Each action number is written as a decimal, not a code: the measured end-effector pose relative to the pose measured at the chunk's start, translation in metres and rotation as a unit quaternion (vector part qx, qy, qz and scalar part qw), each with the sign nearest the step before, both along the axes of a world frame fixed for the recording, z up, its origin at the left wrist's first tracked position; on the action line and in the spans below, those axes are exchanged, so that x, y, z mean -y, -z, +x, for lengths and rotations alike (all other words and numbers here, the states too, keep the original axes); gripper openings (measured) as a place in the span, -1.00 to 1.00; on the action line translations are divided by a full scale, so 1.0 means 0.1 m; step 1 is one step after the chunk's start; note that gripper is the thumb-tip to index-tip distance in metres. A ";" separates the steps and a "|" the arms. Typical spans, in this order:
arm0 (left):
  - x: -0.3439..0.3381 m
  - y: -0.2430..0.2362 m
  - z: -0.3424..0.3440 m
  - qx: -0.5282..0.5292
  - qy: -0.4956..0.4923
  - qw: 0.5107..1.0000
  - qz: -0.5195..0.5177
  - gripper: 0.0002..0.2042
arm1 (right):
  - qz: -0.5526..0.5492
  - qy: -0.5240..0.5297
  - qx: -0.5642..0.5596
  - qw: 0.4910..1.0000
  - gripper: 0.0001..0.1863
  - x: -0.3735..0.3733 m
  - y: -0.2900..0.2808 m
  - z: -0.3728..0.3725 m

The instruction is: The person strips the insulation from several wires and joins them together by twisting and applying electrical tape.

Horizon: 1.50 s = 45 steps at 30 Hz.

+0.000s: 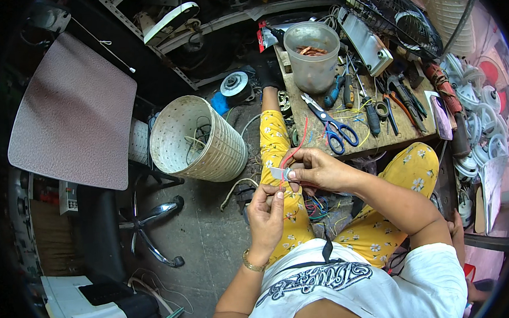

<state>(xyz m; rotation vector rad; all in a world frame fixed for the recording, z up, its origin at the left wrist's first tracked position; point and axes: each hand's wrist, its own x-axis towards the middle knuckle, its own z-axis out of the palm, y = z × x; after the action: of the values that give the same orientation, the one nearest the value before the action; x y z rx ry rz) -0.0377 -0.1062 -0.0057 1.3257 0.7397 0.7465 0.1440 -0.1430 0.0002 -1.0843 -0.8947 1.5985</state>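
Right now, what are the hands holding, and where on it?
Both hands pinch a small pale strip, perhaps tape, by its ends: right hand at the right end, with a red wire rising from there, left hand at its lower end.

We see a wooden workbench crowded with tools: blue-handled scissors lie near its front edge, screwdrivers and pliers spread toward its right side, and a cloudy plastic tub holding copper scraps stands at its far left corner. A wire fan guard leans over the far edge. On the concrete floor to the left we find a perforated cream waste basket lying on its side, a chair's chrome base, and its brownish seat.
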 end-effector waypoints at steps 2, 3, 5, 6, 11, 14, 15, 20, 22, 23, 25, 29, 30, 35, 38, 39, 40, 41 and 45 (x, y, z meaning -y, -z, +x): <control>-0.01 0.04 -0.05 -0.025 0.023 0.999 0.017 -0.96 | 0.000 0.023 0.009 1.000 -0.75 0.00 0.03 -0.01; 0.00 0.04 -0.06 -0.025 0.022 0.999 0.018 -0.96 | 0.000 0.022 0.009 1.000 -0.75 0.00 0.03 -0.01; 0.02 0.04 -0.05 -0.031 0.014 0.999 0.021 -0.96 | -0.003 0.028 0.026 0.999 -0.75 -0.01 0.03 -0.03; 0.04 0.03 -0.04 -0.030 0.014 0.999 0.021 -0.96 | -0.003 0.028 0.026 0.999 -0.75 -0.01 0.03 -0.03; 0.07 0.07 -0.06 -0.008 0.010 1.000 0.000 -0.96 | -0.003 0.046 0.050 0.998 -0.79 -0.01 0.03 -0.02; 0.09 0.10 -0.07 -0.001 0.004 1.000 -0.026 -0.97 | -0.007 0.045 0.046 0.998 -0.80 -0.02 0.03 -0.03; 0.10 0.10 -0.08 -0.002 0.004 1.000 -0.026 -0.97 | -0.007 0.045 0.046 0.998 -0.80 -0.02 0.03 -0.03; 0.14 0.13 -0.04 0.008 -0.012 1.000 -0.012 -0.93 | -0.016 0.066 0.069 0.995 -0.82 -0.04 0.03 0.02; 0.13 0.17 -0.04 0.009 -0.014 1.000 -0.015 -0.93 | -0.010 0.075 0.066 0.995 -0.82 -0.05 0.06 0.01; 0.14 0.19 -0.05 0.010 -0.016 1.000 -0.017 -0.93 | -0.004 0.083 0.062 0.995 -0.81 -0.05 0.08 0.00; 0.17 0.19 -0.05 0.010 -0.018 1.000 -0.018 -0.93 | -0.004 0.083 0.069 0.994 -0.82 -0.05 0.06 0.00; 0.21 0.21 -0.07 0.010 -0.017 0.999 -0.030 -0.94 | -0.001 0.058 0.086 0.995 -0.83 -0.05 0.05 0.01; 0.22 0.22 -0.08 0.011 -0.015 0.999 -0.031 -0.94 | -0.001 0.060 0.087 0.994 -0.83 -0.04 0.05 0.03; 0.43 0.21 -0.24 0.018 -0.016 0.999 -0.022 -0.91 | -0.013 0.218 0.089 0.972 -0.73 -0.11 -0.06 0.59; 0.29 0.28 -0.27 0.017 -0.034 0.994 -0.098 -0.90 | 0.012 0.174 -0.010 0.985 -0.64 -0.05 -0.07 0.57; 0.25 0.29 -0.28 0.023 -0.037 0.995 -0.086 -0.91 | 0.023 0.140 -0.044 0.989 -0.60 -0.05 -0.08 0.49; 0.22 0.27 -0.25 0.023 -0.039 0.996 -0.083 -0.91 | 0.011 0.133 -0.075 0.988 -0.52 -0.05 -0.10 0.39; 0.20 0.24 -0.22 0.043 -0.053 0.994 -0.091 -0.91 | 0.009 0.124 -0.084 0.989 -0.51 -0.04 -0.17 0.31; 0.18 0.14 -0.14 0.077 -0.063 0.988 -0.115 -0.90 | -0.029 0.129 -0.152 0.979 -0.42 0.02 -0.04 0.15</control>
<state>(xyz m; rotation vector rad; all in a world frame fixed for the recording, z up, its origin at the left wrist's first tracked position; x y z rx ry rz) -0.0521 -0.1237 -0.0198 1.0092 0.7662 0.8287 0.1592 -0.1447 0.0038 -0.9208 -0.4852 1.5250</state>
